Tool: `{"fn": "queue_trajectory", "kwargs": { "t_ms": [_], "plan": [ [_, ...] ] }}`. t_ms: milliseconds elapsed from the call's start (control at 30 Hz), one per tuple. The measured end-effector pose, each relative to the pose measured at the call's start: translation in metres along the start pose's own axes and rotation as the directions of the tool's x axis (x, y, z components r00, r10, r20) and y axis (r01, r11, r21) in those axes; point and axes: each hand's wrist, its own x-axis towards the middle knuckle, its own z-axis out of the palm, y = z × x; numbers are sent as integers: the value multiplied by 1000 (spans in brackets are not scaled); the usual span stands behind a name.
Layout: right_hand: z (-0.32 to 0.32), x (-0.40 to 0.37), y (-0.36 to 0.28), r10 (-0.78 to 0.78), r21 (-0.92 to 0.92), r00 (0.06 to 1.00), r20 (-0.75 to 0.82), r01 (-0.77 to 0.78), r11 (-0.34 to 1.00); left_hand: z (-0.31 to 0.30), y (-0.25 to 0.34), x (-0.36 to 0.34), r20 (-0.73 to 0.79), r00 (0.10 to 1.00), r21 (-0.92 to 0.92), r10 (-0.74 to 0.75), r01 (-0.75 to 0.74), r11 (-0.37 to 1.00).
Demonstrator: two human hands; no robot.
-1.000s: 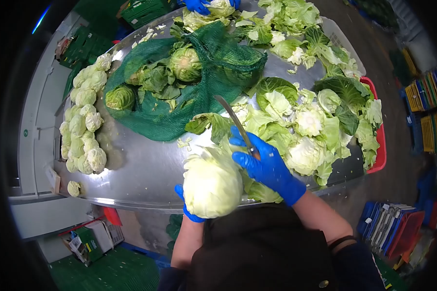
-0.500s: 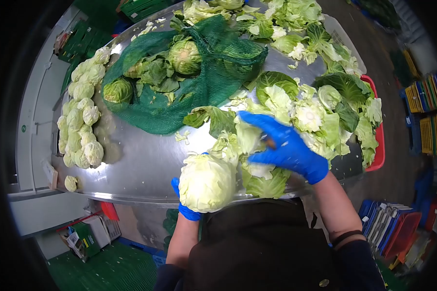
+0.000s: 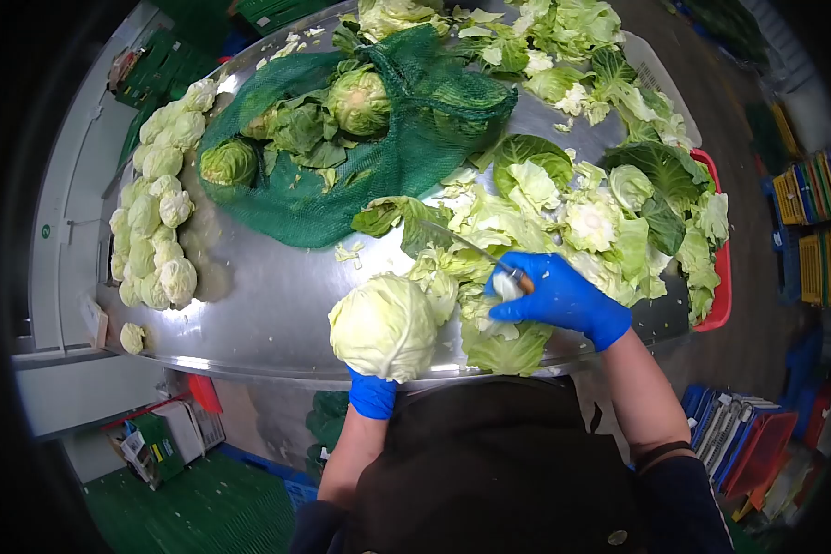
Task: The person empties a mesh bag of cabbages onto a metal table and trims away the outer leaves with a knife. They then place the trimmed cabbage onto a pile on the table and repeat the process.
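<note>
A pale trimmed cabbage head [image 3: 383, 328] rests on my blue-gloved left hand [image 3: 372, 394], which holds it from below at the table's near edge; its fingers are mostly hidden. My right hand [image 3: 563, 300], also in a blue glove, is closed around the wooden handle of a knife [image 3: 475, 247], whose blade points up and left over the loose leaves [image 3: 489, 217]. A small white piece shows by the right fingers. Beyond the hands, a green net bag [image 3: 314, 208] holds several untrimmed cabbages [image 3: 357, 102].
Several trimmed cabbages [image 3: 162, 208] are stacked along the left side of the metal table [image 3: 268, 300], with a small one [image 3: 132, 338] near the corner. Leaves pile over a red crate [image 3: 722, 277] at the right. Stacked coloured trays [image 3: 734, 434] stand lower right.
The cabbage has turned and shifted slightly left and up. My right hand, earlier spread, has closed around the knife handle, and the blade now shows clearly.
</note>
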Motion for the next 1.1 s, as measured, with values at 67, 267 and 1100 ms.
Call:
{"fn": "queue_trajectory", "kwargs": {
  "t_ms": [67, 267, 1100],
  "plan": [
    [9, 3, 13, -217, -295, 949, -230, 144, 945, -3, 0, -1, -41, 999, 40, 24, -22, 999],
    [70, 11, -28, 72, 329, 979, -190, -5, 944, 8, 9, 4, 18, 996, 416, 82, -82, 906],
    [57, 18, -52, -414, 126, 889, -195, 441, 888, 89, 4, -2, 162, 985, -14, 55, -53, 998]
  ]
}}
